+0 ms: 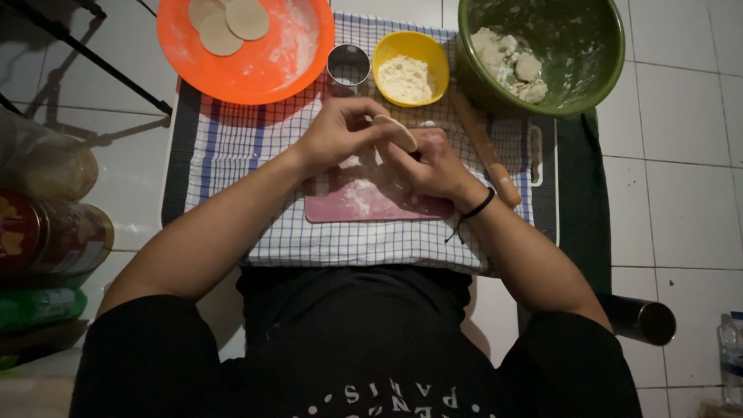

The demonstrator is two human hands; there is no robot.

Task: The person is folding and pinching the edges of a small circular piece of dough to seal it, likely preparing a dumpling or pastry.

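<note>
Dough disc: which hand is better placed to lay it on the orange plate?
Probably left. The left hand pinches the disc and lies nearer the plate; the right hand would have to cross over it.

Orange plate (255, 73) at 11 o'clock: top cut by frame edge. Pink board (364, 203) partly hidden under both hands. Clear bottle (731, 356) at 4 o'clock: cut by right edge.

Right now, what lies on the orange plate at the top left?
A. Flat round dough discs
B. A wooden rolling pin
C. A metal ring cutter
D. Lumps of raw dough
A. Several thin, flat dough discs lie on the floured orange plate; the lumps of dough sit in the green bowl, and the rolling pin and ring cutter rest on the checked cloth.
</note>
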